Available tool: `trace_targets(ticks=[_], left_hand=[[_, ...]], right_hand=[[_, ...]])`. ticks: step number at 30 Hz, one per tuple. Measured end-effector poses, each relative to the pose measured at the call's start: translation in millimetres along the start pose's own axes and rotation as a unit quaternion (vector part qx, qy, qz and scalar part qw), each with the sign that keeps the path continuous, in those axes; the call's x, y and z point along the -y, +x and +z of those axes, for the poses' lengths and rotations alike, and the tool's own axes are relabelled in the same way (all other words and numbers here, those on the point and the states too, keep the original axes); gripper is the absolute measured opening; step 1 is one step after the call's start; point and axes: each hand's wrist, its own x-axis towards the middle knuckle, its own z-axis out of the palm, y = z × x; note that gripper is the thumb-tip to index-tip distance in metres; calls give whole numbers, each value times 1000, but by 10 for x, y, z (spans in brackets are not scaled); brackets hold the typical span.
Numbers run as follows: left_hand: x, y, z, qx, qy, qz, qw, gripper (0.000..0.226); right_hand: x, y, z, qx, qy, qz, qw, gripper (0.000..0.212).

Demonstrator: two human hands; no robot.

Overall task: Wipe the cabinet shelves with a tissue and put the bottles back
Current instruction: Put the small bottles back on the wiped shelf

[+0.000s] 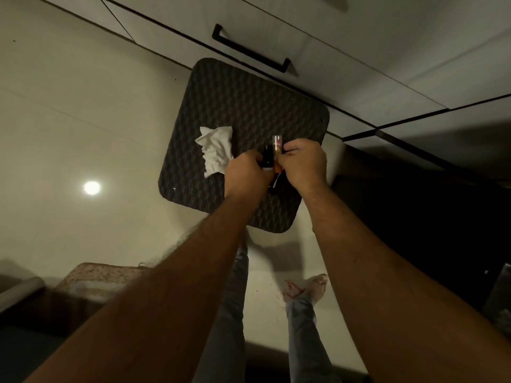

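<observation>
Nearest the camera, two bare forearms are reaching forward and down from the bottom edge, with the person's legs in grey trousers (229, 313) and a bare foot (315, 288) standing on the pale floor (83, 106) below them. Beyond the forearms, both hands are meeting over a dark woven stool (249, 106) with rounded corners. The left hand (246, 172) is curling its fingers around a dark bottle (267, 157), which is sitting against its fingertips. The right hand (302, 161) is clenching around a small clear-capped bottle (276, 143), whose cap is sticking up past the knuckles at the far side of the hand; an orange part is showing between the two hands, and whether it belongs to either bottle is hard to tell. Just left of the left hand, a crumpled white tissue (215, 150) is lying on the stool seat, touching or nearly touching the hand's edge. Further left on the floor, a round light reflection (91, 187) is glowing. At the far side, just behind the stool, pale cabinet fronts are running across the view, one carrying a black bar handle (249, 49).
</observation>
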Motion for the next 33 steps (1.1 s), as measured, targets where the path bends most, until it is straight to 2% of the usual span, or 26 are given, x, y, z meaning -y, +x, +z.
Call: trace_targets(ticks=[6,9,16,19,22,28,33], left_hand=[[52,-45,-18,8,-36,9,999,20],[63,-117,-41,10,-59,7,998,20],[-112,-503,-199,24,-109,14,994,30],[-376,-929,-320,23,-133,28,990,29],[-677,-1462,-400,26,-160,49,986,29],[-1313,-2648,-354,14,-205,95,974,55],[-1809,-3502,-189,17,-227,141,964,49]], right_hand=[[-17,-21,-26,35,81,20,996,2],[-46,-101,-108,51,154,52,985,11],[-80,-546,-603,89,300,91,946,16],[-75,-909,-1002,97,326,74,937,22],[-44,-1385,-1496,103,347,44,931,13],[-296,-2400,-2479,106,432,-14,896,10],[-707,-3134,-3253,92,497,-53,861,11]])
